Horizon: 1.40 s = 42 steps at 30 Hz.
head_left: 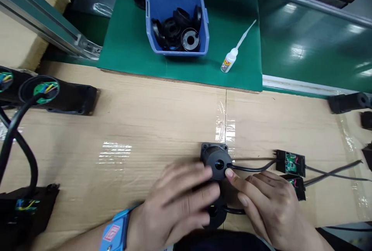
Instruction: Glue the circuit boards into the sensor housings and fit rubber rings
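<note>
A black cylindrical housing with a square flange (214,148) stands in front of me, topped by a round black cap (214,170) with a central hole showing coloured wires. A black cable (252,168) leaves the cap's edge and runs right to a small box with a green circuit board (291,163). My right hand (270,200) has its fingers curled, the index fingertip pressed to the cap's edge beside the cable. My left hand (177,204), slightly blurred, reaches beside the cap with fingers stretched and apart, holding nothing. Partly hidden below the hands is a second round black part (216,220).
A blue bin (177,53) of black round parts and a white bottle with a long nozzle (229,60) stand on a green mat (124,53). Left are black housings with wires (72,97) and thick cables (11,134). More black parts (348,102) lie far right.
</note>
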Available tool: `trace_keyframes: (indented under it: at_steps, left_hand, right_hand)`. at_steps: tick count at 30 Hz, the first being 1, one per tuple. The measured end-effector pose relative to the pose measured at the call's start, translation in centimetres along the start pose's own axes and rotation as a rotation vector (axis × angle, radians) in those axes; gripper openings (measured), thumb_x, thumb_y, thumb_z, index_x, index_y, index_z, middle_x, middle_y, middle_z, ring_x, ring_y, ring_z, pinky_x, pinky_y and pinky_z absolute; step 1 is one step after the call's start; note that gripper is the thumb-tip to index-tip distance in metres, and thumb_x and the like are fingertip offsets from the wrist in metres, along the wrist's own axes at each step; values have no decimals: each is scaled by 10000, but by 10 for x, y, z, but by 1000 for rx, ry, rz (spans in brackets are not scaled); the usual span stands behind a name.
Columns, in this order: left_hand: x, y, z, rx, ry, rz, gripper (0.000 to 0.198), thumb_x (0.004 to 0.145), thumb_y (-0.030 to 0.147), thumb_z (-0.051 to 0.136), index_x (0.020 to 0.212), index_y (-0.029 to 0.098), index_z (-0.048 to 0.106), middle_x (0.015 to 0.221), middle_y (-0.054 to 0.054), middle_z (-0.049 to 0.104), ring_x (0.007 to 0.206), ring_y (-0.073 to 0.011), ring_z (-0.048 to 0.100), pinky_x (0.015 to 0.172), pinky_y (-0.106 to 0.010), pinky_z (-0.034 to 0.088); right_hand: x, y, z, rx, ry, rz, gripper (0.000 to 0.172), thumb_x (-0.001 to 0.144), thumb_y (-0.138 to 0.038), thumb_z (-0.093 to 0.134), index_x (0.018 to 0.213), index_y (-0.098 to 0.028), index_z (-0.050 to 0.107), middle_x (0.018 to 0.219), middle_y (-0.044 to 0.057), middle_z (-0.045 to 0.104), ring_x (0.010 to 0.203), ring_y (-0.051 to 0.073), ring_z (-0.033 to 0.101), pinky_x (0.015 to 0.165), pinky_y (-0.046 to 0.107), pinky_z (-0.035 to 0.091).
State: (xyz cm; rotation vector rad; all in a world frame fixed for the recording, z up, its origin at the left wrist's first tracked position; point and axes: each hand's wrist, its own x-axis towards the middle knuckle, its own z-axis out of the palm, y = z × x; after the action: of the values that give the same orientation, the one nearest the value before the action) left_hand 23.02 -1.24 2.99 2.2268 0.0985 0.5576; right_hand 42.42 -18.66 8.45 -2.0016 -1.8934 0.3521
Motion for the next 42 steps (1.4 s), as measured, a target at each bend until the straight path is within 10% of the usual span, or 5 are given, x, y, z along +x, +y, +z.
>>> trace_keyframes:
  at_steps: [4,12,19,27,42]
  left_hand:
    - [29,1,-1,-96,-110,-359,549,1031,349,500,1553,260,355,1570,-66,481,1458,-240,449,1184,-443,448]
    - [62,-6,11,-330,-55,-437,208,1039,283,490,1176,281,646,1183,-8,725,1137,-198,660,989,-397,507]
    - [63,-13,19,-231,-38,-325,180,1033,252,507,1166,263,627,1113,-9,728,1057,-177,676,921,-351,498]
    - [52,-23,11,146,-92,249,215,932,328,689,1065,173,624,1285,-168,645,1240,-286,616,1017,-456,500]
    - [58,-12,10,211,-184,142,257,856,229,781,967,164,557,1295,-183,667,1153,-275,671,926,-403,569]
  right_hand:
    - [1,-1,-1,29,0,6,374,998,-165,464,1348,-93,574,798,38,701,640,151,628,599,303,509]
    - [2,-1,-3,-1,-19,5,372,996,-179,487,1352,-102,563,769,24,686,628,164,630,589,322,500]
    - [3,0,1,-42,85,-38,322,994,-193,521,1279,-69,607,717,2,673,597,150,617,584,323,478]
    - [-4,-3,4,-153,111,-62,397,999,-267,543,1309,-31,620,676,-6,637,589,151,589,601,335,456]
    - [-8,-7,15,-180,354,-255,341,907,-400,690,1005,-80,755,667,10,663,549,133,591,534,322,475]
